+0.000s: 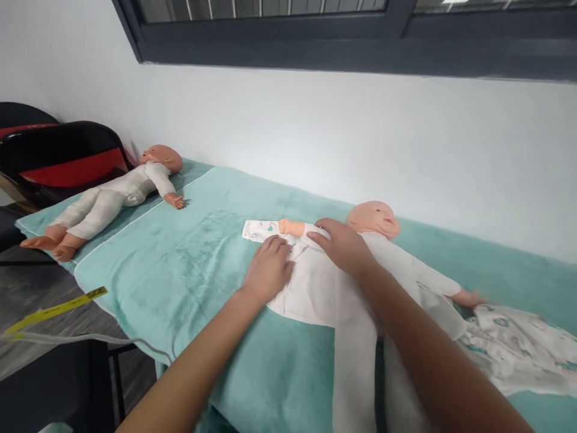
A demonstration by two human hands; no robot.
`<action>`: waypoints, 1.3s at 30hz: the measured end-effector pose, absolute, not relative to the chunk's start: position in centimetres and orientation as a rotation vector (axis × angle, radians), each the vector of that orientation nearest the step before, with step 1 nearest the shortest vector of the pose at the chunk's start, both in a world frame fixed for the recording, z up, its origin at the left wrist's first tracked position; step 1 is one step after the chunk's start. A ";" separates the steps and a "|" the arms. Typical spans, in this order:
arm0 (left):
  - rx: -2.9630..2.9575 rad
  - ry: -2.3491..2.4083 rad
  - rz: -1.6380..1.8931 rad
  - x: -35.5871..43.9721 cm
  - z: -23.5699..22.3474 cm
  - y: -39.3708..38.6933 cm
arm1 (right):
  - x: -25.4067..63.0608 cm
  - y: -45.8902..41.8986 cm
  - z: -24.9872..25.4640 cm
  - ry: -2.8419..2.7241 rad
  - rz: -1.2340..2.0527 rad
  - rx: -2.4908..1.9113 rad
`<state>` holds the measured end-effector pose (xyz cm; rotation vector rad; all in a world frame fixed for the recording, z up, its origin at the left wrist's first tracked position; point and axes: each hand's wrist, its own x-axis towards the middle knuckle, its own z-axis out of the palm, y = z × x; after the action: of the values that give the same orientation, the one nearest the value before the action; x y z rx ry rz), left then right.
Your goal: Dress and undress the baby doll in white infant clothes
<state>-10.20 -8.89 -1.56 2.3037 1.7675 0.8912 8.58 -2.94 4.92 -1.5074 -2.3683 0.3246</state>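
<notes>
A baby doll (373, 218) lies on its back with its head toward the wall. Under its body a white baby shirt (306, 294) is spread, with a patterned sleeve (261, 230) laid out to the left. My left hand (269, 269) rests on the shirt beside that sleeve, thumb apart from the bent fingers. The doll's bare hand (291, 227) reaches onto the sleeve. My right hand (346, 246) closes its thumb and fingers around the doll's white-clad arm. My right forearm hides part of the doll's body.
A second doll (121, 192) lies at the left end of the turquoise table cover (216, 204). Crumpled patterned cloth (523, 346) lies at right. Black and red chairs (74, 168) stand beyond the left edge. A white wall (279, 132) and dark window frame (270, 45) are behind.
</notes>
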 end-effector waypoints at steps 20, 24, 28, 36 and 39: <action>0.956 1.415 1.515 -11.4 -2.3 -4.3 | 7.8 -2.8 5.1 -2.535 0.120 -1.650; 0.953 1.438 1.581 -11.1 -1.8 -4.6 | 7.8 -2.9 5.2 -2.575 0.120 -1.657; 0.934 1.380 1.589 -11.2 -1.8 -4.5 | 7.9 -3.1 5.0 -2.553 0.111 -1.671; 1.545 1.835 1.349 -10.2 -2.4 -5.4 | 7.7 -2.8 4.5 -2.534 0.062 -1.706; 1.911 1.838 1.027 -9.5 -2.7 -5.7 | 7.4 -2.8 4.3 -2.549 0.021 -1.691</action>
<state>-9.49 -5.69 -2.69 1.9112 1.8382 1.0265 7.43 -2.79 4.27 -1.6908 -2.5491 0.0205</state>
